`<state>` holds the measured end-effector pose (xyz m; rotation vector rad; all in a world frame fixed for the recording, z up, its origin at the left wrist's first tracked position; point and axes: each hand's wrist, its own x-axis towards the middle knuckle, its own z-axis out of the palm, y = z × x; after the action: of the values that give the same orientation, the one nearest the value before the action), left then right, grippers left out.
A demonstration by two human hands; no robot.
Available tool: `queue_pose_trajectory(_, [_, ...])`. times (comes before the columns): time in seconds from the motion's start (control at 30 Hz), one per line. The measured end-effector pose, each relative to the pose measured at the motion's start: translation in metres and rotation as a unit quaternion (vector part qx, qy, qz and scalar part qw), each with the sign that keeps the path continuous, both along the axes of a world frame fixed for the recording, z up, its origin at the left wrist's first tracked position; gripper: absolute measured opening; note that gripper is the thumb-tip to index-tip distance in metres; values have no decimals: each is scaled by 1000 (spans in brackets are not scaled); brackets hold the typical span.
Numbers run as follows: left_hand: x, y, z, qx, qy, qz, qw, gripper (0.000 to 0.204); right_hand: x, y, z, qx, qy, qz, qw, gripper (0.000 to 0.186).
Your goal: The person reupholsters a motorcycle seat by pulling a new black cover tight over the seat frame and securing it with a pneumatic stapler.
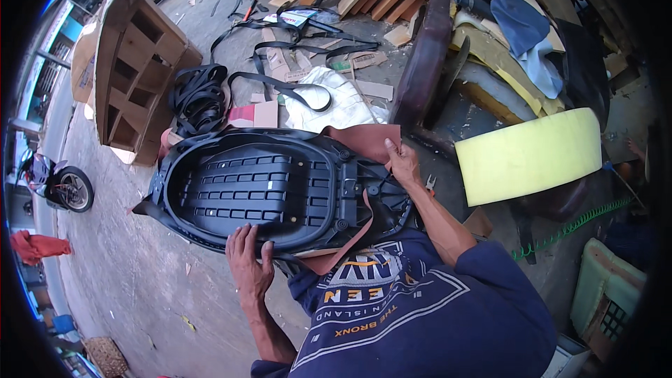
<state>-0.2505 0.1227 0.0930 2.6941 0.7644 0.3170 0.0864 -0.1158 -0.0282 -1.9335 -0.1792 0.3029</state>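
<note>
A motorcycle seat lies upside down in front of me, its black ribbed plastic base [238,185] facing up. Reddish-brown cover material [360,141] sticks out past the base at the far right, and a strip of it [343,252] loops along the near side. Between thumb and fingers, my right hand [404,162] pinches the corner of the far flap. My left hand [250,259] rests on the near rim of the base, fingers extended over it and thumb apart. The seat's underside against its support is hidden.
Beyond the seat lie a heap of black straps [199,98] and a white sheet [329,101]. A cardboard box with compartments [136,70] stands at the left. To the right are a pale yellow foam block [528,157], a dark red seat [427,63] and a green coiled hose [574,224].
</note>
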Motion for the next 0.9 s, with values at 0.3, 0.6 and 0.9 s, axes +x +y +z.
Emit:
queue_pose_trajectory(0.3, [-3,-16,-77,-99,-209,237,944,47,-60,-16,68,48,-56,141,987,35])
queue_pose_trajectory(0.6, [10,58,-85,-306,-295,206,881,44,-123,-6,147,114,-24,105,988,25])
queue_pose_trajectory(0.9, [143,-19,46,-364,-30,38,930,61,-145,1,147,143,-235,301,913,46])
